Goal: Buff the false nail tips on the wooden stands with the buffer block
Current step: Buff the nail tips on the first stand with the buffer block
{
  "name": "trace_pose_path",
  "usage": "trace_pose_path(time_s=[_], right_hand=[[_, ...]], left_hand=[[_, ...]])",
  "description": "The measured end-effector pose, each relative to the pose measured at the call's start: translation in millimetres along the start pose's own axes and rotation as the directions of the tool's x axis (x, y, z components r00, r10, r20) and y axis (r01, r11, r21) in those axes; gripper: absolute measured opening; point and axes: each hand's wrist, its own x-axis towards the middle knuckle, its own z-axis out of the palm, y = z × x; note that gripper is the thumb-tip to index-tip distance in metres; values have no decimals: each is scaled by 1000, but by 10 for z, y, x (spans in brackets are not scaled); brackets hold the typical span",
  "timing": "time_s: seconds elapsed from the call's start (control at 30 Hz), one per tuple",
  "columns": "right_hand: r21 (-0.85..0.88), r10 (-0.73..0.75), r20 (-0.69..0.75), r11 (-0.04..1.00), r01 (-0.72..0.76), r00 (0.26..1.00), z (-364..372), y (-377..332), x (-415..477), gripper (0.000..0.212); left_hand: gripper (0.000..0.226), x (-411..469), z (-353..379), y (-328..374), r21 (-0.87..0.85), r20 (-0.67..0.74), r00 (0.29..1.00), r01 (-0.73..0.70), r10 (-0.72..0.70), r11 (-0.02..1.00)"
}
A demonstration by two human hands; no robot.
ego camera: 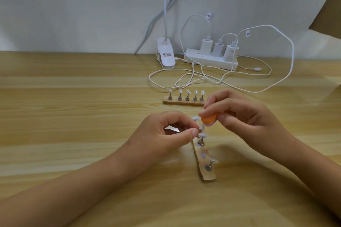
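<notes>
While left hand [166,131] pinches peg [200,131] with nail tip [202,127] over near stand [208,174] and right hand [239,112] clamps orange buffer block [208,119] against it, too much push = tip pops off or peg slips, imo.

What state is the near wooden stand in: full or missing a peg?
Missing one: the near wooden stand has an empty hole between two pegs.

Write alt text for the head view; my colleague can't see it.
The right hand holds an orange buffer block at a nail tip pinched by the left hand, over the near wooden stand. A second stand with five tips sits behind.
</notes>
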Motion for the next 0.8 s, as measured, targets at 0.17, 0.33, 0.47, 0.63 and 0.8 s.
trace_pose_path(time_s=[0.17, 0.33, 0.47, 0.63, 0.8], right_hand=[[202, 74, -34, 977, -65, 997, -17, 1, 20, 27], [226, 130, 156, 960, -163, 979, -55, 34, 2, 24], [158, 87, 129, 982, -107, 988, -99, 34, 15, 21], [85, -1, 146, 996, -12, 989, -60, 20, 18, 23], [32, -55, 141, 998, 51, 988, -13, 14, -2, 23]], left_hand=[[8, -3, 2, 8, 1, -14, 1000, 3, -3, 1000], [9, -5, 14, 23, 19, -11, 1000, 2, -2, 1000], [7, -15, 3, 31, 34, 10, 1000, 0, -1, 999], [5, -21, 6, 50, 43, 17, 1000, 0, -1, 999], [10, -30, 22, 64, 32, 27, 1000, -6, 5, 999]])
